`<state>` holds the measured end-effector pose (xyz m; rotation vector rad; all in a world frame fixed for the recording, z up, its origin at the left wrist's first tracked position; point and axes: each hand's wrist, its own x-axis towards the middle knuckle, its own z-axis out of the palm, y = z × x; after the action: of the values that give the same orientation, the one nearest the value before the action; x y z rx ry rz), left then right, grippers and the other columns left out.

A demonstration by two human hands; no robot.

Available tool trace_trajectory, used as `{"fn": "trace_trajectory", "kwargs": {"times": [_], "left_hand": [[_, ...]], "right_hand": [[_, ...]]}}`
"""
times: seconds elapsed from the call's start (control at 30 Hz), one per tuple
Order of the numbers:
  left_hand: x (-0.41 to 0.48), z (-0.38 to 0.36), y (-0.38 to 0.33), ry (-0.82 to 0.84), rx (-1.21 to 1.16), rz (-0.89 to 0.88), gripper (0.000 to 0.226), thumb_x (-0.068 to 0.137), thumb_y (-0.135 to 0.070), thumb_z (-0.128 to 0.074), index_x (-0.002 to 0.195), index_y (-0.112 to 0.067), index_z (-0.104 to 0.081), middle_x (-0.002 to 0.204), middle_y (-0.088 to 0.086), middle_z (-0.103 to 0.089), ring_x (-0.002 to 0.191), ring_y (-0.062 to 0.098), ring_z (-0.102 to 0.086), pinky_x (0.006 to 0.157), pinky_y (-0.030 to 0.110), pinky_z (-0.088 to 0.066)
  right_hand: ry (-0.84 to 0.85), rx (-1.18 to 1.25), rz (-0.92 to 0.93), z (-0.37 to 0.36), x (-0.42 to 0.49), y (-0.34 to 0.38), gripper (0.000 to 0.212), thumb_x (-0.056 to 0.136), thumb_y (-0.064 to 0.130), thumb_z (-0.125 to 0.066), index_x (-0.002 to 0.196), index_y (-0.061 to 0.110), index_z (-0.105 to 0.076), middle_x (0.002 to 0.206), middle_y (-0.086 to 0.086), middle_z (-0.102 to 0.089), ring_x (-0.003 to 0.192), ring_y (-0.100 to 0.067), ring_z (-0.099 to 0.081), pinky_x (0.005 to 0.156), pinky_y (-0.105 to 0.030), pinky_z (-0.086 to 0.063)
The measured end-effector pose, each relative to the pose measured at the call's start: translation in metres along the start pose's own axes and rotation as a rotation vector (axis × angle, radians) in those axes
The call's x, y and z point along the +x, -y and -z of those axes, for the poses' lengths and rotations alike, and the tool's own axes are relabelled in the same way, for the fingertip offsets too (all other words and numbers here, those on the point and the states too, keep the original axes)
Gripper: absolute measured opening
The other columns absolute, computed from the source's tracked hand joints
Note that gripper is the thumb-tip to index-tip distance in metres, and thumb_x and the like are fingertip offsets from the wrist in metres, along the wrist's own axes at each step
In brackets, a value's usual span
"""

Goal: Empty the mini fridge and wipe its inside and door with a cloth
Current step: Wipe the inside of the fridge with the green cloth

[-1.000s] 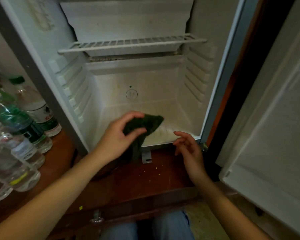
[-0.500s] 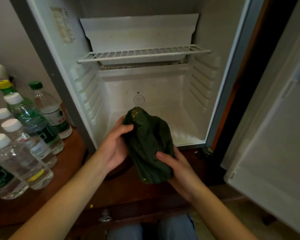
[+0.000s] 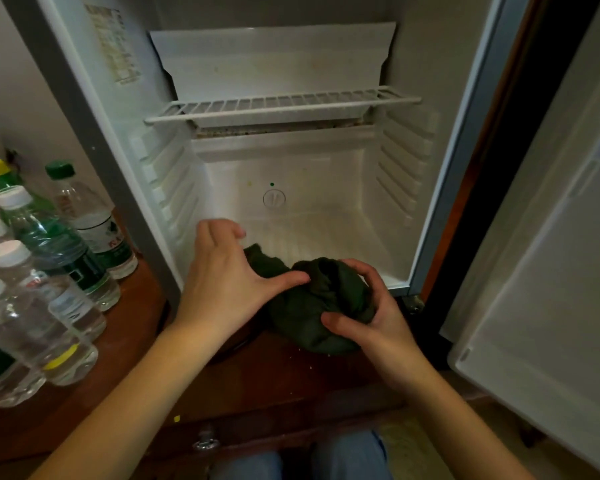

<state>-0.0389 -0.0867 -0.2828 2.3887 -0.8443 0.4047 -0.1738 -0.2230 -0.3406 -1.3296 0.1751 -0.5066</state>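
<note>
One cloth [image 3: 291, 313] in right hand [image 3: 371, 320] at fridge [image 3: 291, 161] front edge

matt cloth [image 3: 312, 306] (dark green), glossy plastic fridge [image 3: 326, 174]

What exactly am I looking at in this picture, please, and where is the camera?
There is no machine here: a person is working with two bare hands, and the single camera sits on their head, looking forward and down. So you see the scene as they do, with their forearms reaching in from below.

In front stands an open mini fridge, its inside emptied apart from a white wire shelf. Its door is swung open to the right. The right hand grips a bunched dark green cloth at the fridge's front edge. The left hand is spread, its thumb touching the cloth. On the left, several water bottles stand on a wooden surface.
</note>
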Motion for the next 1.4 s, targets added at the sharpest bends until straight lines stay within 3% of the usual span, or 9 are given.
{"fn": "trace_trajectory", "kwargs": {"times": [0.07, 0.13, 0.2, 0.27, 0.4, 0.63, 0.93, 1.2, 1.4], "left_hand": [[0.004, 0.006, -0.003, 0.03, -0.059, -0.151, 0.109, 0.047, -0.081, -0.063, 0.133, -0.022, -0.033, 0.139, -0.001, -0.028, 0.129, 0.014, -0.031, 0.103, 0.024, -0.029], [0.007, 0.008, -0.01, 0.423, -0.35, -0.229, 0.099, 0.053, -0.074, -0.071, 0.136, -0.04, -0.031, 0.15, -0.016, -0.024, 0.137, 0.004, -0.024, 0.114, 0.029, -0.024], [0.007, -0.002, -0.014, 0.824, -0.574, -0.21, 0.082, 0.063, -0.053, -0.081, 0.133, -0.04, -0.04, 0.137, -0.018, -0.048, 0.127, 0.001, -0.045, 0.108, 0.035, -0.041], [0.006, -0.016, -0.012, 0.912, -0.706, -0.116, 0.068, 0.07, -0.03, -0.084, 0.128, -0.031, -0.048, 0.12, -0.013, -0.063, 0.111, 0.006, -0.061, 0.096, 0.037, -0.051], [0.015, -0.026, -0.003, 0.747, -0.748, -0.043, 0.062, 0.068, -0.029, -0.081, 0.124, -0.028, -0.054, 0.113, -0.009, -0.067, 0.104, 0.008, -0.064, 0.091, 0.037, -0.054], [0.096, -0.056, 0.016, 0.11, -0.374, -0.048, 0.06, 0.076, -0.041, -0.076, 0.124, -0.022, -0.046, 0.12, -0.005, -0.056, 0.108, 0.013, -0.054, 0.088, 0.027, -0.045], [0.123, -0.129, 0.023, 0.414, 0.113, -0.258, 0.077, 0.075, -0.053, -0.071, 0.137, -0.021, -0.04, 0.13, 0.006, -0.053, 0.11, 0.025, -0.055, 0.085, 0.04, -0.052], [0.17, -0.177, 0.005, 0.16, 0.223, -0.297, 0.03, 0.089, -0.04, -0.057, 0.11, -0.018, -0.06, 0.109, 0.006, -0.066, 0.091, 0.027, -0.063, 0.068, 0.029, -0.043], [0.16, -0.167, 0.005, 0.291, 0.161, -0.393, 0.037, 0.088, -0.044, -0.055, 0.115, -0.018, -0.061, 0.111, 0.008, -0.066, 0.095, 0.029, -0.063, 0.074, 0.032, -0.047]], "right_hand": [[-0.016, 0.033, -0.025, 0.001, 0.001, -0.003, 0.059, 0.073, -0.017, -0.07, 0.118, 0.016, -0.05, 0.107, -0.008, -0.068, 0.093, -0.018, -0.07, 0.07, -0.025, -0.055], [-0.035, 0.078, -0.03, -0.001, 0.002, -0.006, 0.06, 0.064, -0.003, -0.08, 0.116, 0.013, -0.053, 0.101, -0.006, -0.071, 0.09, -0.019, -0.07, 0.07, -0.026, -0.055], [-0.052, 0.193, -0.037, -0.002, 0.003, -0.01, 0.058, 0.06, 0.008, -0.08, 0.114, 0.009, -0.059, 0.1, -0.009, -0.072, 0.093, -0.023, -0.07, 0.072, -0.029, -0.056], [-0.083, 0.302, -0.066, -0.004, 0.005, -0.016, 0.047, 0.068, 0.011, -0.079, 0.113, 0.008, -0.064, 0.105, -0.015, -0.071, 0.097, -0.029, -0.068, 0.076, -0.032, -0.057], [-0.092, 0.186, -0.033, 0.004, 0.01, -0.026, 0.061, 0.073, 0.037, -0.08, 0.127, 0.02, -0.058, 0.121, -0.002, -0.066, 0.113, -0.022, -0.062, 0.091, -0.033, -0.053], [-0.225, -0.174, 0.048, 0.037, 0.015, -0.04, 0.035, 0.092, 0.018, -0.061, 0.125, 0.026, -0.056, 0.119, 0.008, -0.059, 0.104, -0.013, -0.061, 0.091, -0.029, -0.052], [-0.247, -0.247, 0.023, 0.05, 0.021, -0.065, 0.033, 0.09, 0.011, -0.06, 0.119, 0.027, -0.058, 0.104, 0.013, -0.062, 0.086, -0.009, -0.059, 0.085, -0.03, -0.051], [-0.235, -0.173, 0.071, 0.054, 0.02, -0.071, 0.034, 0.082, 0.021, -0.059, 0.114, 0.031, -0.062, 0.096, 0.004, -0.061, 0.08, -0.011, -0.056, 0.076, -0.023, -0.047], [-0.222, -0.179, 0.087, 0.051, 0.018, -0.069, 0.035, 0.082, 0.018, -0.058, 0.112, 0.035, -0.062, 0.091, 0.006, -0.061, 0.08, -0.008, -0.055, 0.075, -0.02, -0.045]]}}
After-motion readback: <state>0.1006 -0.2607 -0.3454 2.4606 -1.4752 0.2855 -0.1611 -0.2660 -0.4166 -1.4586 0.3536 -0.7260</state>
